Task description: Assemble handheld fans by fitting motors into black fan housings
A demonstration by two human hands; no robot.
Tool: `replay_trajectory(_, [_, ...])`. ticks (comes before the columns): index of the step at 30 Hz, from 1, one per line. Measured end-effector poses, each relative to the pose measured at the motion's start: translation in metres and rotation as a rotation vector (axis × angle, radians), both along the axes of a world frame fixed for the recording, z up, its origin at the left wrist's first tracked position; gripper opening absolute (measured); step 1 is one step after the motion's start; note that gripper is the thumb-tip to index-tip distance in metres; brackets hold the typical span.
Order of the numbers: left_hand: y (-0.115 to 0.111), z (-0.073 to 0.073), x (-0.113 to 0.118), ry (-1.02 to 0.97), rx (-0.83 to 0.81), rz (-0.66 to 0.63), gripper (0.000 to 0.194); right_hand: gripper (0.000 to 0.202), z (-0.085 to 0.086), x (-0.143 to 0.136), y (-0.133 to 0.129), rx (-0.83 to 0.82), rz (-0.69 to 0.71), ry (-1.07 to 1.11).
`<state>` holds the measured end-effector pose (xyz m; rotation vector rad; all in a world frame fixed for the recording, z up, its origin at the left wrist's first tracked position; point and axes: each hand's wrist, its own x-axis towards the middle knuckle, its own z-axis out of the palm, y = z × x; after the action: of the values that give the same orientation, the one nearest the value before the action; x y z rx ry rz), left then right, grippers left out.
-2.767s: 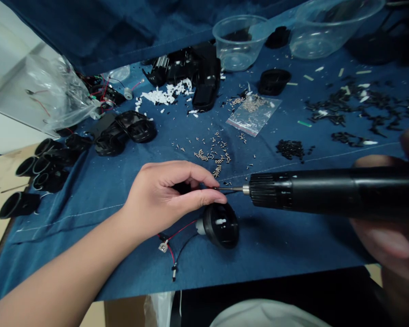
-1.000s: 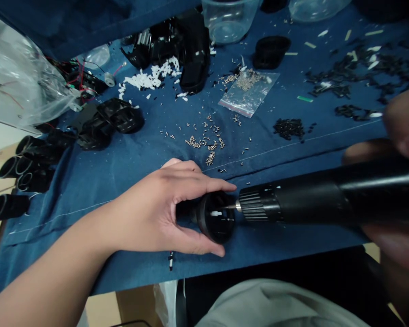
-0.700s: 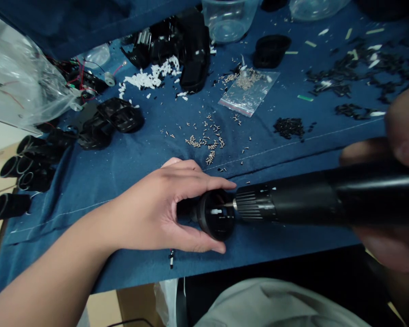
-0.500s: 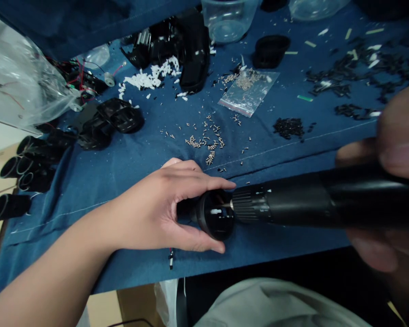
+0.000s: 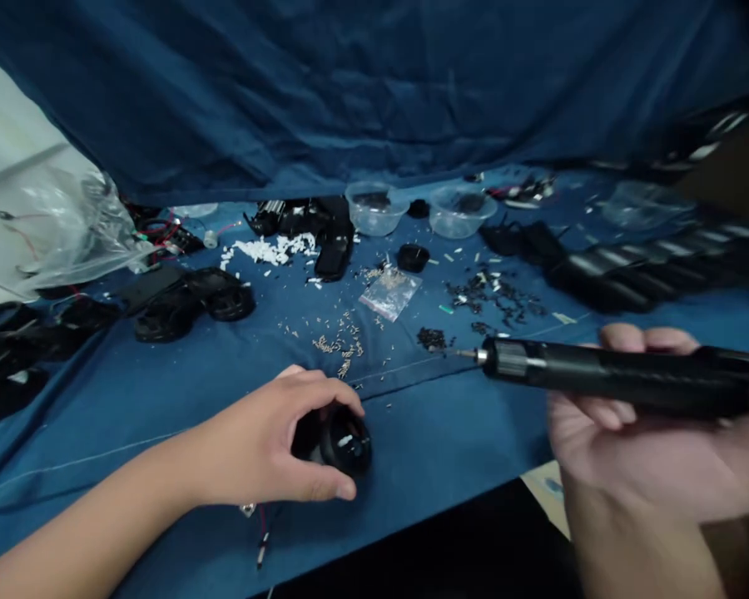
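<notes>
My left hand [image 5: 275,445] is wrapped round a black round housing [image 5: 348,441] on the blue cloth, thumb at its near side and fingers at its far side. A small white part shows inside the housing's open end. In my right hand [image 5: 649,449] lies a black electric screwdriver [image 5: 599,370], held level with its bit pointing left. The bit is apart from the housing, to its upper right. A thin wire with a white connector [image 5: 263,549] sticks out below my left wrist.
Small screws [image 5: 343,345] are scattered beyond my left hand, near a clear bag [image 5: 391,291]. Black screws [image 5: 431,338], white parts [image 5: 275,249] and clear bowls [image 5: 458,220] lie further back. Black housings [image 5: 193,304] stand left; blurred black parts [image 5: 637,262] lie right.
The screwdriver has come out of the housing and moved away to the right in my right hand. My left hand still holds the housing. The view has shifted, showing more of the table's back.
</notes>
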<state>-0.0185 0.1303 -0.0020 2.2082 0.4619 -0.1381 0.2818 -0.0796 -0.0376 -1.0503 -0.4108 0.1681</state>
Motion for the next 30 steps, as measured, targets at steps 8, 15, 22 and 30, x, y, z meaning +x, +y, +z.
replay_trajectory(8, [0.002, -0.004, -0.003, -0.011, -0.029, 0.046, 0.05, 0.041, -0.016, 0.023, -0.007, 0.125, -0.108, 0.323])
replay_trajectory(15, [0.004, 0.005, 0.0, -0.187, -0.285, 0.159, 0.053, 0.051, -0.021, 0.03, -0.005, 0.108, -0.024, 0.444])
replay_trajectory(22, [0.012, 0.008, -0.004, -0.275, -0.471, 0.202, 0.063, 0.055, -0.002, 0.033, -0.018, 0.011, 0.058, 0.585])
replay_trajectory(30, [0.011, 0.013, -0.003, -0.274, -0.583, 0.308, 0.084, 0.062, 0.025, 0.004, 0.001, -0.291, 0.177, 0.713])
